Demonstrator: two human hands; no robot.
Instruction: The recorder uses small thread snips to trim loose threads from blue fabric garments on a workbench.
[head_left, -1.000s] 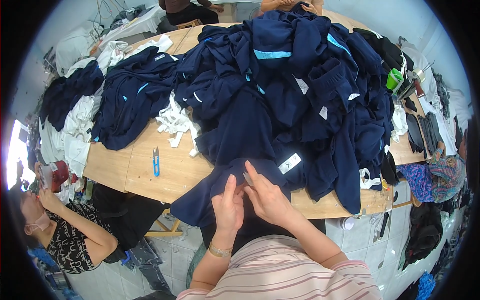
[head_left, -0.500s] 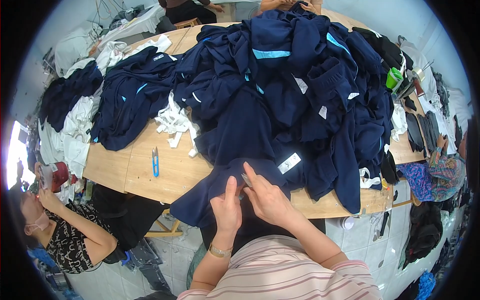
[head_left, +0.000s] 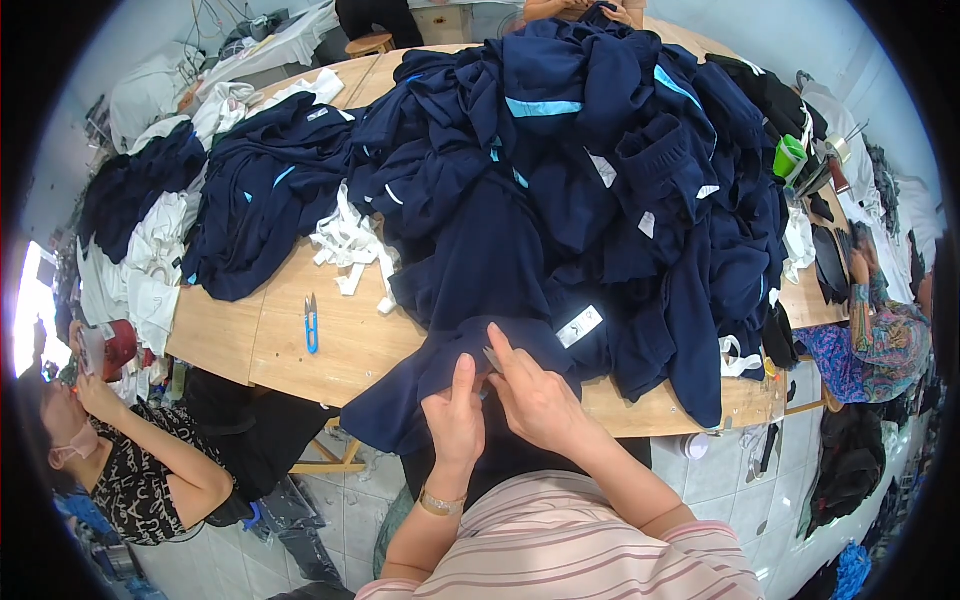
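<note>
A navy garment (head_left: pixel 482 265) lies over the near table edge in front of me, its lower part spread under my hands. My left hand (head_left: pixel 455 418) is closed on its near edge, thumb pointing up. Just beside it, my right hand (head_left: pixel 540 402) is closed around thread snips (head_left: pixel 491 356), of which only the grey metal tips show past the fingers. The tips point toward the left thumb. What lies between the two hands is mostly hidden. A white printed label (head_left: pixel 580 327) rests on navy cloth right of my hands.
Blue-handled thread snips (head_left: pixel 311 326) and white fabric strips (head_left: pixel 350 243) lie on the wooden table (head_left: pixel 230 335) to the left. A large navy garment pile (head_left: pixel 620 190) rises ahead. A green cup (head_left: pixel 788 156) stands at right. Co-workers sit at left, right and the far side.
My hands stay almost in place on the garment. At the far side, a person's upper body has moved out of view. The co-worker at right has shifted their arms.
</note>
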